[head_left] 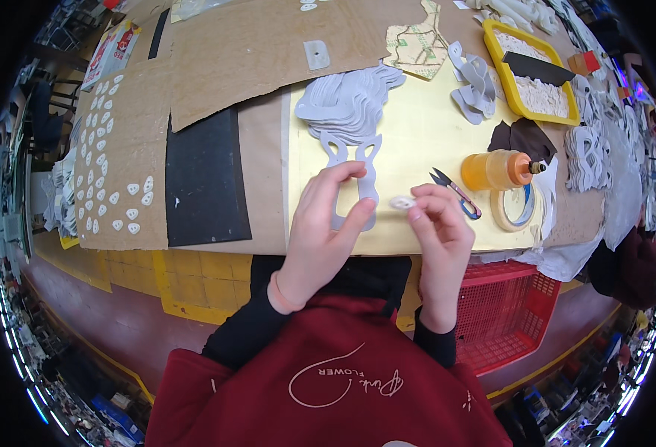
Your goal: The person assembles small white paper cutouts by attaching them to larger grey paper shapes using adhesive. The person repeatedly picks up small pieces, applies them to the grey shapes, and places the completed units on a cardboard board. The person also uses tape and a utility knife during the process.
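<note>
My right hand [443, 223] pinches a small white oval piece [402, 203] with dark holes between thumb and fingertips, just above the table. Beside it my left hand [317, 216] lies over a flat grey cut-out piece [369, 179] with long openings. Its thumb and forefinger are spread apart, and the thumb tip touches the grey piece's edge. The hand covers part of that piece. Directly beyond lies a fanned stack of similar grey cut pieces [347, 104]. To the right of my right hand are small thread snips [456, 195] and an orange squeeze bottle [492, 171] on its side.
Rows of small white pieces [133, 189] cover the cardboard [123, 141] at left, next to a black mat [209, 186]. A tape roll [511, 216] lies near the front right. Farther back stands a yellow tray [492, 41]. Below the table edge is a red crate [503, 313].
</note>
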A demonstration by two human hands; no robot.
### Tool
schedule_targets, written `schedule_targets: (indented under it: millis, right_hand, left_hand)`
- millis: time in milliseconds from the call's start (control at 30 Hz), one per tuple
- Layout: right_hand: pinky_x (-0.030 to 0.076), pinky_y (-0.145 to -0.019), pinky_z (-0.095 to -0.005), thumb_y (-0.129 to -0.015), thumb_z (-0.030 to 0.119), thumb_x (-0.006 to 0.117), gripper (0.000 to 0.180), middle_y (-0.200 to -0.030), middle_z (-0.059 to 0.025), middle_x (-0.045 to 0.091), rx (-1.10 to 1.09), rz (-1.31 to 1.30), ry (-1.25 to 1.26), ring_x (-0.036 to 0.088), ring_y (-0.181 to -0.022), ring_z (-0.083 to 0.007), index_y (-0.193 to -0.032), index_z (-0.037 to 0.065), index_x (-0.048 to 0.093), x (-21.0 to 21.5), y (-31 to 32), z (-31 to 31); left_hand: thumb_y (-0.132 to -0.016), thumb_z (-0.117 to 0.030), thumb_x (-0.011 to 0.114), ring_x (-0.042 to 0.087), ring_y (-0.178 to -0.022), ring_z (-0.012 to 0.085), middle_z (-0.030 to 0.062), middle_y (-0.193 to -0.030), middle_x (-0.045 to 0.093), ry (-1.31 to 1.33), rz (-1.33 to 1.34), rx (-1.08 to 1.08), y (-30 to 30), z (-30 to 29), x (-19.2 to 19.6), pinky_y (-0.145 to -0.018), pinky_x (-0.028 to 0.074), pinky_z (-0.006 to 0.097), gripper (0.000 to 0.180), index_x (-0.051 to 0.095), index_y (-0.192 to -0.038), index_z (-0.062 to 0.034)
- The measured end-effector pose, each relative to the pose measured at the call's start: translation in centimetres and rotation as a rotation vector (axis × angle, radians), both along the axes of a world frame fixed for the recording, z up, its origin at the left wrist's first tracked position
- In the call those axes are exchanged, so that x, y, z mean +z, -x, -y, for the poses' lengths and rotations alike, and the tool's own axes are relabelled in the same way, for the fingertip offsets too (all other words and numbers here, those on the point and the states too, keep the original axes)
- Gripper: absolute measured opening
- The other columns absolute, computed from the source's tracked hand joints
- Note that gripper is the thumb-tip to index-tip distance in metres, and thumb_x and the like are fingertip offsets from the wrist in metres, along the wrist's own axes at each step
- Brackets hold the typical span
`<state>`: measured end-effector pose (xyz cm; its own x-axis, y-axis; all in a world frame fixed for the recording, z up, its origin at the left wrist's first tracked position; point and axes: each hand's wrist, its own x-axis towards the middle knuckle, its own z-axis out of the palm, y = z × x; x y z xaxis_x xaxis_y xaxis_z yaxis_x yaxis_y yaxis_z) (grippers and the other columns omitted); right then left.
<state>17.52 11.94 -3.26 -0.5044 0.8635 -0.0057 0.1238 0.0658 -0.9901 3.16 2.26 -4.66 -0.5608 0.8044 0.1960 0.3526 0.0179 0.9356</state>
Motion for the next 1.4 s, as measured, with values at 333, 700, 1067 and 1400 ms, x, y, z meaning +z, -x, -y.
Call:
schedule_targets:
  millis: [333, 700, 1067, 1400]
  right_hand:
    - [0.048, -0.082, -0.0334, -0.089, 0.007, 0.072, 0.008, -0.093, -0.0094, 0.069, 0.244, 0.355, -0.26, 0.066, -0.09, -0.0253, -0.093, 0.0, 0.069, 0.9, -0.7, -4.4]
    - [0.053, -0.079, -0.0363, -0.087, 0.008, 0.072, 0.011, -0.092, -0.0117, 0.068, 0.485, 0.514, -0.434, 0.067, -0.088, -0.0277, -0.094, 0.0, 0.069, 0.0, 2.0, -6.1]
    - [0.053, -0.075, -0.0335, -0.085, 0.002, 0.072, 0.008, -0.088, -0.0097, 0.065, 0.444, 0.441, -0.455, 0.067, -0.084, -0.0248, -0.092, 0.0, 0.071, -1.0, 2.7, -5.9]
    - [0.052, -0.074, -0.0332, -0.084, -0.001, 0.071, 0.011, -0.086, -0.0096, 0.063, 0.411, 0.351, -0.506, 0.065, -0.083, -0.0233, -0.095, -0.001, 0.068, -1.7, 2.6, -5.6]
  left_hand:
    - [-0.085, -0.005, 0.072, 0.062, -0.098, 0.0332, 0.015, -0.108, 0.063, 0.206, -0.241, -0.005, 2.2, -3.3, -1.4, -0.088, 0.05, 0.042, 0.041, 0.059, -0.124, 0.0]
    - [-0.088, 0.011, 0.071, 0.064, -0.101, 0.0095, 0.0065, -0.107, 0.064, 0.259, 0.702, -0.165, 4.8, 2.2, 0.4, -0.088, 0.054, 0.022, 0.044, 0.056, -0.128, 0.0018]
    - [-0.092, -0.005, 0.073, 0.067, -0.092, 0.0184, 0.0084, -0.107, 0.066, 0.316, 0.313, -0.577, 4.3, 3.4, 2.2, -0.083, 0.054, 0.032, 0.024, 0.063, -0.112, -0.0015]
    - [-0.094, -0.016, 0.068, 0.054, -0.109, 0.0261, 0.0061, -0.111, 0.066, 0.337, -0.196, -0.474, 2.6, 0.5, 1.4, -0.096, 0.039, 0.037, 0.047, 0.059, -0.139, -0.0076]
